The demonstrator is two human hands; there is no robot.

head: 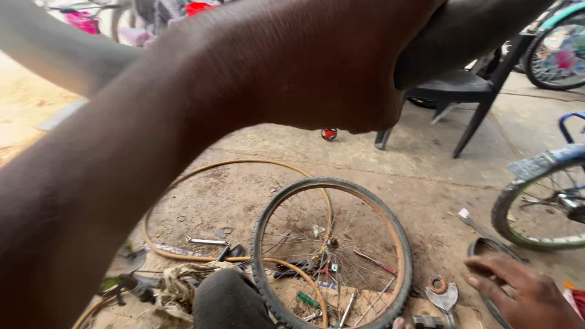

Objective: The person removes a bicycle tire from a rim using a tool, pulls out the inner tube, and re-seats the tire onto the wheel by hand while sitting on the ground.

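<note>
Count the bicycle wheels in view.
3. One wheel lies flat on the ground at centre; one stands on a bike at right; one is top right behind the chair. The arm may hide others.

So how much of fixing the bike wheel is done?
Done: the spoked wheel lies flat on the ground, off any bike, tyre on, with a loose tan tyre beside it. In hand: the left hand is raised; the right hand rests by a wrench. Left: tools lie scattered.

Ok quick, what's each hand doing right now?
Left hand: raised close to the camera, grip cannot be told.
Right hand: open, resting on a dark ring.
</note>
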